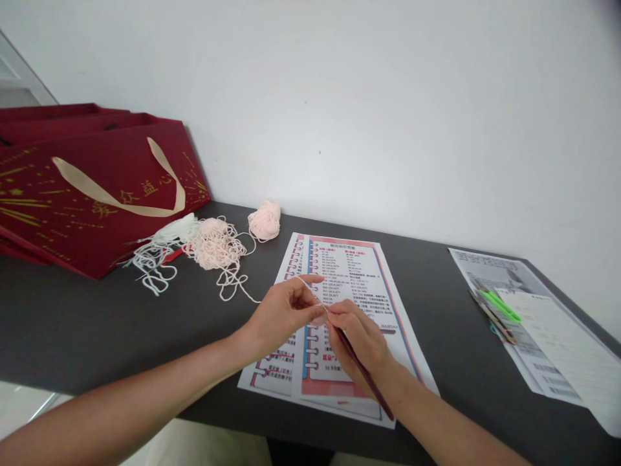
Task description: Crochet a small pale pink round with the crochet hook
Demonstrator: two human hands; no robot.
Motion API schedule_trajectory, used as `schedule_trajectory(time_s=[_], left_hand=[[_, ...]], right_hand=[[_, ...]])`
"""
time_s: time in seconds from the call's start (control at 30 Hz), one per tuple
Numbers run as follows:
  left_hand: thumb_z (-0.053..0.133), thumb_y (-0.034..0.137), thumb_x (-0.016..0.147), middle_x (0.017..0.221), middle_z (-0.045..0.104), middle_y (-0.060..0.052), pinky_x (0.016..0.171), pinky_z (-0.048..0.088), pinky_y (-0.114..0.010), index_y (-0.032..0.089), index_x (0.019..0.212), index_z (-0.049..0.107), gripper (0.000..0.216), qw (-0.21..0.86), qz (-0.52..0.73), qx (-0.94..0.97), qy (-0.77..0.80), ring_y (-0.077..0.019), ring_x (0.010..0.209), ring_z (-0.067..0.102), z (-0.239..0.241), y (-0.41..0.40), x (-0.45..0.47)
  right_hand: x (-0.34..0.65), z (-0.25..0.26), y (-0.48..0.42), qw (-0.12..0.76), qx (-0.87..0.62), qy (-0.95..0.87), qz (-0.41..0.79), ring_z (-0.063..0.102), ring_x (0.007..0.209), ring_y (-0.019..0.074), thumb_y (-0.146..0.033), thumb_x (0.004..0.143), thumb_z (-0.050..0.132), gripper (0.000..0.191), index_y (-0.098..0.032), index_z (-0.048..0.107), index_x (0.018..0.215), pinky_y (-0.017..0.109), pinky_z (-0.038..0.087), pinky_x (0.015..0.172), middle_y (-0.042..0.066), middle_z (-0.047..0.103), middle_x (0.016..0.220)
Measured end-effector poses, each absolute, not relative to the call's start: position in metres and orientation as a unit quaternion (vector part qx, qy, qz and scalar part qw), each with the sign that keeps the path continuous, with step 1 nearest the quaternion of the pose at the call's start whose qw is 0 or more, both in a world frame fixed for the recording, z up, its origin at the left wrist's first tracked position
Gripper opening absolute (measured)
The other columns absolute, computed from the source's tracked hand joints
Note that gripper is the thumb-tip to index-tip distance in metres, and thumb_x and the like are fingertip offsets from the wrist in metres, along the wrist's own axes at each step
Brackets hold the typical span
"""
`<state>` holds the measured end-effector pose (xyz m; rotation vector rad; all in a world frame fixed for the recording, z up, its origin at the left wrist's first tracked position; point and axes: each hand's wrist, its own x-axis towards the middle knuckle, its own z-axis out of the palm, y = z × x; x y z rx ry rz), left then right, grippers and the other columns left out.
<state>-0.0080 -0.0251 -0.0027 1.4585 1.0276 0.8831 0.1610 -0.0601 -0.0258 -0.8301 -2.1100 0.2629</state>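
My left hand (277,312) is closed in a pinch on a small pale pink crochet piece (319,319), its index finger stretched out with yarn over it. Between the fingers of my right hand (359,336) is a crochet hook with a dark reddish-brown handle (365,374), its tip at the piece. The fingertips of both hands almost meet, partly hiding the stitches. A strand runs from the left hand to a loose pale pink yarn tangle (217,249). Beneath both hands lie printed pattern sheets (388,291).
Red paper gift bags (107,226) stand at the left. Near them lie white-green yarn (158,259) and a pink yarn ball (264,221). At the right are papers (553,336), a bright green tool (502,305) and slim metallic tools (495,320) on the dark table (121,336).
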Motion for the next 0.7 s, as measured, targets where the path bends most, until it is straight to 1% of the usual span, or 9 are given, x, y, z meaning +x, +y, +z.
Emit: schedule_trajectory(time_s=[0.07, 0.17, 0.27, 0.4, 0.47, 0.53, 0.57, 0.63, 0.7], left_hand=[[0.064, 0.019, 0.074, 0.074, 0.068, -0.006, 0.079, 0.046, -0.031, 0.018, 0.069, 0.060, 0.007, 0.506, 0.370, 0.637, 0.448, -0.0254, 0.117, 0.052, -0.002, -0.027, -0.007], [0.062, 0.021, 0.075, 0.077, 0.069, -0.005, 0.074, 0.045, -0.031, 0.018, 0.076, 0.061, 0.003, 0.481, 0.368, 0.649, 0.460, -0.0229, 0.099, 0.061, -0.002, -0.029, -0.007], [0.062, 0.022, 0.075, 0.080, 0.070, -0.005, 0.070, 0.046, -0.030, 0.017, 0.087, 0.063, 0.013, 0.461, 0.371, 0.654, 0.471, -0.0190, 0.081, 0.062, -0.004, -0.029, -0.008], [0.062, 0.020, 0.075, 0.092, 0.070, -0.004, 0.066, 0.045, -0.028, 0.019, 0.103, 0.063, 0.028, 0.417, 0.379, 0.673, 0.480, -0.0141, 0.068, 0.059, -0.006, -0.028, -0.009], [0.062, 0.020, 0.076, 0.088, 0.070, -0.002, 0.068, 0.046, -0.029, 0.021, 0.111, 0.061, 0.035, 0.401, 0.377, 0.687, 0.475, -0.0139, 0.067, 0.059, -0.006, -0.029, -0.009], [0.061, 0.020, 0.078, 0.081, 0.070, -0.001, 0.073, 0.046, -0.029, 0.022, 0.115, 0.060, 0.037, 0.390, 0.371, 0.704, 0.463, -0.0150, 0.071, 0.061, -0.005, -0.030, -0.010], [0.061, 0.020, 0.079, 0.081, 0.070, 0.000, 0.076, 0.046, -0.030, 0.023, 0.115, 0.060, 0.036, 0.386, 0.367, 0.714, 0.454, -0.0155, 0.073, 0.061, -0.004, -0.031, -0.010], [0.059, 0.020, 0.080, 0.082, 0.070, -0.001, 0.079, 0.045, -0.030, 0.023, 0.114, 0.061, 0.034, 0.382, 0.356, 0.732, 0.438, -0.0162, 0.078, 0.062, -0.002, -0.033, -0.009], [0.058, 0.021, 0.081, 0.084, 0.070, -0.002, 0.078, 0.044, -0.029, 0.022, 0.113, 0.062, 0.032, 0.384, 0.341, 0.743, 0.428, -0.0167, 0.081, 0.063, 0.000, -0.034, -0.009]], right_hand=[[0.161, -0.022, -0.062, 0.398, -0.328, -0.854, 0.070, 0.057, 0.076, 0.0187, -0.003, 0.084, 0.043, 0.023, -0.021, 0.048, 0.098, 0.030, 0.049, 0.062, 0.007, 0.059, 0.085], [0.160, -0.018, -0.066, 0.367, -0.333, -0.868, 0.020, 0.056, 0.071, 0.0191, -0.004, 0.084, 0.044, 0.022, -0.019, 0.048, 0.098, 0.030, 0.047, 0.058, 0.007, 0.058, 0.080], [0.159, -0.016, -0.068, 0.362, -0.335, -0.870, -0.012, 0.055, 0.067, 0.0190, -0.004, 0.083, 0.045, 0.017, -0.020, 0.047, 0.089, 0.030, 0.046, 0.057, 0.006, 0.057, 0.075], [0.158, -0.013, -0.069, 0.381, -0.343, -0.858, 0.000, 0.052, 0.058, 0.0164, -0.009, 0.085, 0.048, 0.016, -0.022, 0.044, 0.076, 0.028, 0.042, 0.051, 0.003, 0.056, 0.065], [0.158, -0.008, -0.068, 0.403, -0.378, -0.832, 0.044, 0.049, 0.053, 0.0141, -0.014, 0.086, 0.048, 0.020, -0.022, 0.043, 0.069, 0.026, 0.039, 0.048, 0.001, 0.054, 0.060], [0.158, -0.002, -0.065, 0.430, -0.453, -0.771, 0.124, 0.046, 0.046, 0.0116, -0.019, 0.088, 0.048, 0.027, -0.022, 0.042, 0.062, 0.025, 0.037, 0.045, -0.001, 0.051, 0.053], [0.159, 0.001, -0.063, 0.432, -0.492, -0.731, 0.190, 0.044, 0.042, 0.0103, -0.022, 0.088, 0.049, 0.031, -0.022, 0.041, 0.058, 0.024, 0.035, 0.042, -0.003, 0.047, 0.047], [0.159, 0.004, -0.058, 0.465, -0.536, -0.620, 0.337, 0.040, 0.035, 0.0080, -0.029, 0.088, 0.048, 0.036, -0.021, 0.040, 0.054, 0.021, 0.031, 0.036, -0.006, 0.042, 0.040], [0.160, 0.004, -0.052, 0.493, -0.528, -0.510, 0.466, 0.034, 0.030, 0.0058, -0.031, 0.086, 0.052, 0.035, -0.021, 0.041, 0.054, 0.019, 0.026, 0.030, -0.008, 0.040, 0.038]])
